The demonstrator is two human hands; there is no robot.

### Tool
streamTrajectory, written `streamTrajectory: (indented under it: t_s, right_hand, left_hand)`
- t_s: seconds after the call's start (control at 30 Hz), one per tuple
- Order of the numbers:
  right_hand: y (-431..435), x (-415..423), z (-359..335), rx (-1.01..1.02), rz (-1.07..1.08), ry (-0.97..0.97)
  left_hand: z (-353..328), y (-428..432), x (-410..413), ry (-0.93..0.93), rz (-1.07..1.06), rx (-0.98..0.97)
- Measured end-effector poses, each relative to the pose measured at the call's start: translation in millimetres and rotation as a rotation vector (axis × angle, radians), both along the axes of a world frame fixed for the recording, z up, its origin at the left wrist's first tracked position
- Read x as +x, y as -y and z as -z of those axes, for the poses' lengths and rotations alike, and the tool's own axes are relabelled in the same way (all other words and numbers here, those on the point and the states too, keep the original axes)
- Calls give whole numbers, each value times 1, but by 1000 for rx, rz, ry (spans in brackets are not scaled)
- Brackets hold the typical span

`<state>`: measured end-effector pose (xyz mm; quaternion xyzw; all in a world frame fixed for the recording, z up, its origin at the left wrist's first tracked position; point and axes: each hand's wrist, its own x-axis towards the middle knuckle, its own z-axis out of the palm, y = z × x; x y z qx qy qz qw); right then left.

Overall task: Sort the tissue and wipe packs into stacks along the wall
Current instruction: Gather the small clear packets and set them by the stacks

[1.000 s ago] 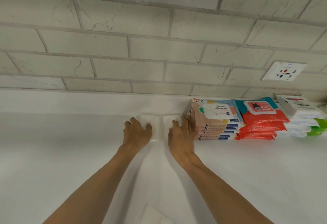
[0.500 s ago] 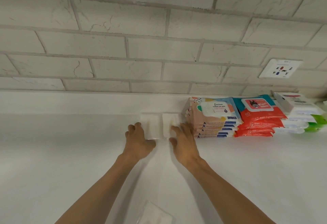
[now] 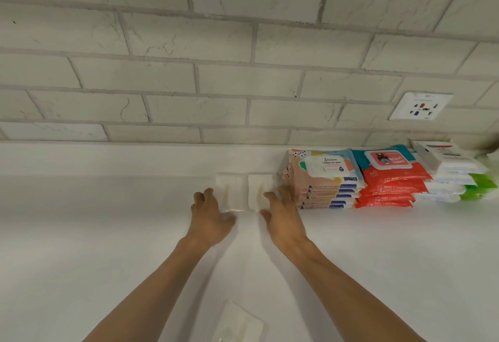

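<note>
— Now that the white tissue packs (image 3: 232,188) sit against the wall (image 3: 243,85), are you done with them?
— Yes. My left hand (image 3: 212,216) and right hand (image 3: 282,217) draw back, fingers slack, holding nothing. Another pack (image 3: 239,324) waits near me.

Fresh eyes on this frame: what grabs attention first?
The colourful piles along the wall at right stand out first: a peach-and-blue wipe stack, a red wipe stack and a white-and-green stack. Next come the left hand and right hand at centre, at the left white pack and right white pack, which sit side by side against the wall. A loose white pack lies at the bottom edge.
</note>
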<state>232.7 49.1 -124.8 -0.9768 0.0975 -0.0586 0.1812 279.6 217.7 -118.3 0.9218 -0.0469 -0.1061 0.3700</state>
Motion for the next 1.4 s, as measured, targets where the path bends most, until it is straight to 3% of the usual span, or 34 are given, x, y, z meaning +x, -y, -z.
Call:
streamTrajectory:
  t_s: [0.17,0.43,0.9,1.07,1.2,1.4]
  right_hand:
    - [-3,-21,-10,43,-9,74]
    - [-16,-88,-20,288,-26,72]
    - [-54,-178,-7,375,-107,-151]
    - [-65,-181,0,339,-61,-156]
    - [-71,-180,1,282,-38,-159]
    - [-70,-180,-1,306,-19,-212]
  left_hand:
    - [-6,-7,-15,35,-17,3]
    - [-23,-32,-59,81,74,61]
    - [-35,-76,-160,-250,466,400]
    - [-26,-81,-183,-235,463,482]
    - [-22,-86,-193,-189,443,492]
    - [-20,-97,-200,-236,391,350]
